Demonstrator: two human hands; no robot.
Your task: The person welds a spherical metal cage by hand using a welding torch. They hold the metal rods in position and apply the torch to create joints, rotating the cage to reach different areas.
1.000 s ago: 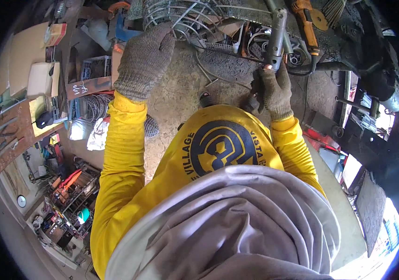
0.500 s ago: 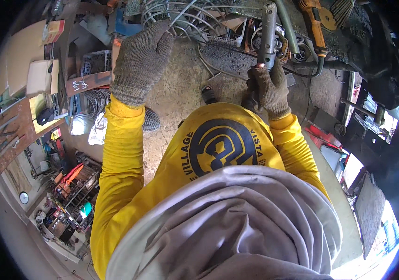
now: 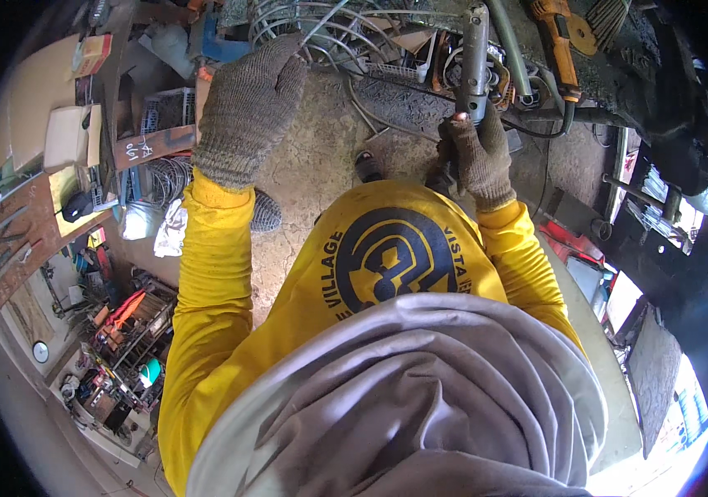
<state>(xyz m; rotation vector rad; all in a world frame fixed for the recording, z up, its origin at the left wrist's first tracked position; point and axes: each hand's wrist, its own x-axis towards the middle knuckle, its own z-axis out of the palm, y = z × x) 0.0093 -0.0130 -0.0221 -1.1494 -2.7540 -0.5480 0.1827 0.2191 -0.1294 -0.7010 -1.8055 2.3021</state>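
Note:
My left hand [image 3: 250, 116], in a grey-brown knitted glove, is closed in a fist at the upper left. A thin metal rod [image 3: 325, 21] runs up from its finger side, and the fist appears wrapped round it. At the upper right my gloved right hand [image 3: 482, 161] grips the lower end of a grey metal tube [image 3: 476, 58] with holes in its side. The tube points away from me. A bare fingertip shows at the glove's edge. Loops of pale wire [image 3: 279, 16] lie just beyond my left hand. What my right palm covers is hidden.
An orange angle grinder [image 3: 554, 41] with its cord lies on the bench at the far right, beside a tan disc [image 3: 582, 35]. A green-grey pipe [image 3: 509, 45] lies near the tube. Cardboard boxes [image 3: 70, 137] and a plastic crate [image 3: 167, 110] stand at left. Shelves [image 3: 134, 331] hold clutter.
Both hands keep almost the same place and hold. My left hand and sleeve have shifted very slightly left; the tube has barely moved.

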